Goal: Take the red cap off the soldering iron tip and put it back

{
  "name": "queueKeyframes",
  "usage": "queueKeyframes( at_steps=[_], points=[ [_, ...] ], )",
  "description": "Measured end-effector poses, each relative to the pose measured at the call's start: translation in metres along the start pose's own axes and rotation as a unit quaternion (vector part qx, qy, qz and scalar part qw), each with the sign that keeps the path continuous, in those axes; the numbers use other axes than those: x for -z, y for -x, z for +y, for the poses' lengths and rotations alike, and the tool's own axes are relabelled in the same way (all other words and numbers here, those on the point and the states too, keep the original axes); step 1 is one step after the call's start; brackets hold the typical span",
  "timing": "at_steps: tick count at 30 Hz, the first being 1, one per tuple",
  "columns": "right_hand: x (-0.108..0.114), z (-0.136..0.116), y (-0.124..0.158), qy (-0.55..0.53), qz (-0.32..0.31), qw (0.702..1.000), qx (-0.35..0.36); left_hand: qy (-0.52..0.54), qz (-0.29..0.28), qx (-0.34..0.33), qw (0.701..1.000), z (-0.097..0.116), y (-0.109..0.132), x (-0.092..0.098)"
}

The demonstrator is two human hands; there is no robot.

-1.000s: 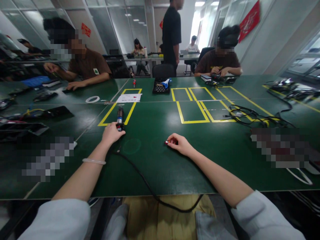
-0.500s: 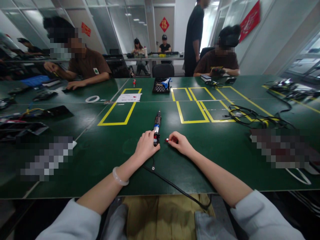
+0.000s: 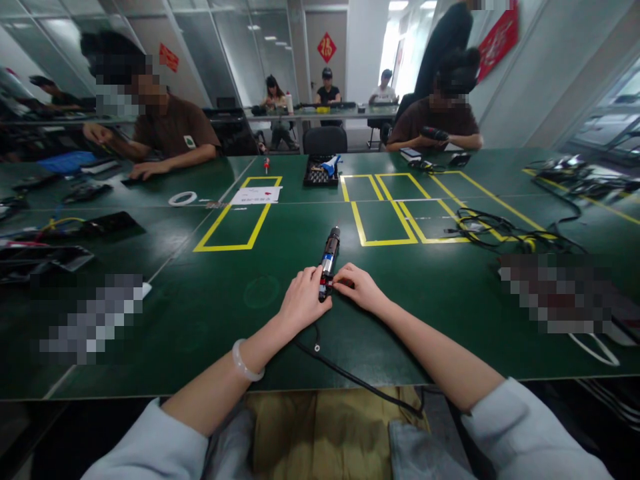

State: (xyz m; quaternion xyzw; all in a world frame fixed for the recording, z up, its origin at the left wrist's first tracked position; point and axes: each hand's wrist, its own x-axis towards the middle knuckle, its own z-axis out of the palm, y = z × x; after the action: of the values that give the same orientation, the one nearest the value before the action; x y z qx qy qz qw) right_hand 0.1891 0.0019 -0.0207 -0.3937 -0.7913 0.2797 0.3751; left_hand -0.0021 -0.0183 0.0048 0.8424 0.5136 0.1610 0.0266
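Close in front of me on the green table lies an electric screwdriver (image 3: 329,259) with part of its housing off, so a silver and blue section shows. My left hand (image 3: 302,297) is closed around its rear end from the left. Pinched in the fingertips of my right hand (image 3: 361,287) is a small red part (image 3: 331,285), mostly hidden by fingers and held against the screwdriver's right side. Whether it is seated there I cannot tell. A black cable (image 3: 360,380) with a small ring on a short loop trails from under my left hand over the table edge.
Yellow tape frames (image 3: 385,243) mark the tabletop. A black tray (image 3: 320,179) with a blue-and-white item stands farther back, near a paper sheet (image 3: 257,195) and a tape roll (image 3: 183,199). Tangled cables (image 3: 493,227) lie to the right. Co-workers sit across the table.
My left hand has shifted the screwdriver right and tilted it, bringing its rear end against my right fingertips. The red part now meets the screwdriver's side.
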Motion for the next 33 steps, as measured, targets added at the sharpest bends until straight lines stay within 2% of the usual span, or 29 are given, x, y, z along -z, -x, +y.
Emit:
queueKeyframes(
  at_steps=[12, 15, 19, 22, 25, 33],
  points=[
    [0.004, -0.005, 0.002, -0.004, 0.008, 1.000, -0.001, -0.084, 0.004, 0.037, 0.996, 0.013, -0.015, 0.001],
    [0.003, -0.003, 0.002, -0.022, 0.002, 1.000, -0.002, -0.080, 0.004, 0.031, 0.996, 0.007, -0.015, 0.002],
    [0.004, 0.000, 0.001, -0.018, 0.008, 1.000, -0.006, -0.112, -0.006, 0.021, 0.994, -0.010, -0.011, 0.009],
    [0.005, 0.002, 0.001, -0.003, 0.013, 1.000, -0.013, -0.153, -0.021, 0.040, 0.987, -0.030, -0.009, 0.017],
    [0.003, 0.005, 0.001, 0.004, 0.014, 1.000, -0.014, -0.180, -0.043, 0.084, 0.979, -0.060, -0.008, 0.028],
    [0.002, 0.006, 0.001, 0.018, 0.005, 1.000, -0.017, -0.185, -0.081, 0.207, 0.957, -0.175, -0.008, 0.050]
  ],
)
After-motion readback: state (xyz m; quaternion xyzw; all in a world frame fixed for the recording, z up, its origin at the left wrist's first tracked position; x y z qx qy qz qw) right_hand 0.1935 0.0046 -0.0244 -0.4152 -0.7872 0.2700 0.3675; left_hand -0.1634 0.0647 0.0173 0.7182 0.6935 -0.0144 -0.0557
